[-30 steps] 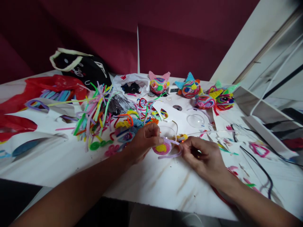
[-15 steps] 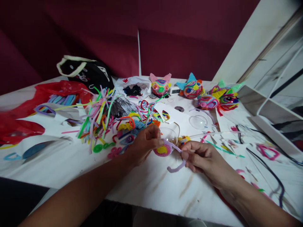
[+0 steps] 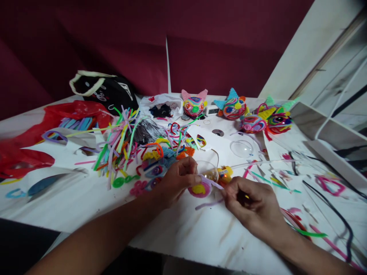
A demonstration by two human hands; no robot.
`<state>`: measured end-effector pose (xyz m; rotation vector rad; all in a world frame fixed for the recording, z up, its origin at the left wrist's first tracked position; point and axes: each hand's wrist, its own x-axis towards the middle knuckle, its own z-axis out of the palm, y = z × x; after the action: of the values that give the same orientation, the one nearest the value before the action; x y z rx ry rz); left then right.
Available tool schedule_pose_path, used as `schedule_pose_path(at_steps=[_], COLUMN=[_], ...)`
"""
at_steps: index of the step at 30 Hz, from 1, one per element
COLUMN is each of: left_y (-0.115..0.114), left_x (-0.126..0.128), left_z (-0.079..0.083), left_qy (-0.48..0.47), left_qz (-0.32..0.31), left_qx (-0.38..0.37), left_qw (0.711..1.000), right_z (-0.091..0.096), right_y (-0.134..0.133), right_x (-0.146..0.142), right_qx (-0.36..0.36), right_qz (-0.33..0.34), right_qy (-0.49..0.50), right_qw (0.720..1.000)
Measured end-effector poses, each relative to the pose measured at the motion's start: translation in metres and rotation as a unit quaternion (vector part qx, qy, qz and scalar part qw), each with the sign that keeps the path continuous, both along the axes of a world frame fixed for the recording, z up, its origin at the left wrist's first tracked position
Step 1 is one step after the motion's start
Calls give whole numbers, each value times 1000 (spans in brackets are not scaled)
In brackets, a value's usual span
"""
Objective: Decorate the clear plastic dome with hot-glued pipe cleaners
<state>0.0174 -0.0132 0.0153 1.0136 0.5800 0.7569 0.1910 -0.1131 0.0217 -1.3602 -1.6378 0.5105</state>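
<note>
My left hand (image 3: 177, 177) pinches a pink and yellow coiled disc (image 3: 200, 189) of pipe cleaner against a clear plastic half-sphere (image 3: 208, 171). A lilac pipe cleaner (image 3: 210, 194) runs from the disc's edge to my right hand (image 3: 252, 204), whose fingers are closed on it; its loose end lies on the white table (image 3: 200, 233). Both hands work just above the table near its front middle.
A heap of coloured pipe cleaners (image 3: 123, 141) lies to the left. Several finished colourful balls with ears (image 3: 232, 107) stand at the back. Another clear half-sphere (image 3: 241, 148), a black bag (image 3: 106, 89) and red plastic (image 3: 25, 152) are also on the table.
My right hand has moved slightly down and right, pulling the lilac pipe cleaner along the disc's edge. My left hand stays on the disc. The view shifted a little.
</note>
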Motion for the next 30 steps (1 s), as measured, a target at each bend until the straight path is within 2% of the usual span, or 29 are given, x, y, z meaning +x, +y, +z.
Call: schedule_pose_path(at_steps=[4,7,16,21,26,30], left_y=[-2,-1,-1,-2,-1,3], left_x=[1,2,2,1,1,0], left_z=[-1,0,1,0,-2,0], left_qy=[1,0,4,14,2,-11], left_qz=[-5,-3,9,8,2,12], left_qx=[-24,-25,-20,-12,-8,10], left_qw=[1000,1000,1000,1000,1000,1000], right_z=[-5,-7,-4,-3,-5,-3], right_y=[1,2,1,0,0,2], right_x=[-2,-3,-3,-4,-7,-6], right_qx=[143,179,154,112,106,52], right_qz=[-9,-16,-11,-6,-15,9], right_qy=[-127,-164,-151,-106,-91,-71], right_qw=[982,970,976,988,990,996])
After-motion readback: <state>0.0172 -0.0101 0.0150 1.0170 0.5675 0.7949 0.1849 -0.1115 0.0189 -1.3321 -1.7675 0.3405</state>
